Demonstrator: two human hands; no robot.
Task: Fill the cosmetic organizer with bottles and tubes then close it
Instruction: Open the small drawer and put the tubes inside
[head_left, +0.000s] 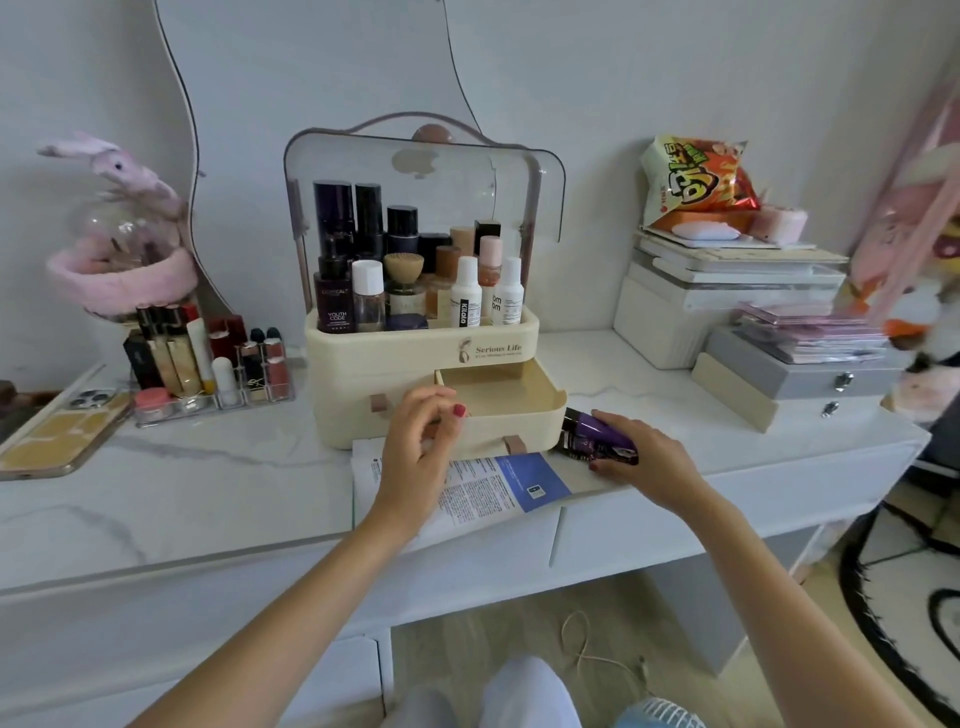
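A cream cosmetic organizer (363, 364) stands at the middle of the white desk with its clear lid (519, 171) raised. Several bottles (405, 280) stand upright in its top tray. Its right-hand drawer (519, 421) is pulled out and looks empty. My left hand (421, 441) hovers at the drawer's left front corner, fingers loosely curled with nothing in them. My right hand (644, 457) lies on the desk just right of the drawer, closed on a purple tube (597, 434) with a black cap.
A printed leaflet (498, 483) lies under the drawer front. A clear lipstick rack (208, 358) and a phone (57, 436) sit left. Stacked boxes (727, 312), a snack bag (696, 182) and a grey case (800, 374) fill the right side.
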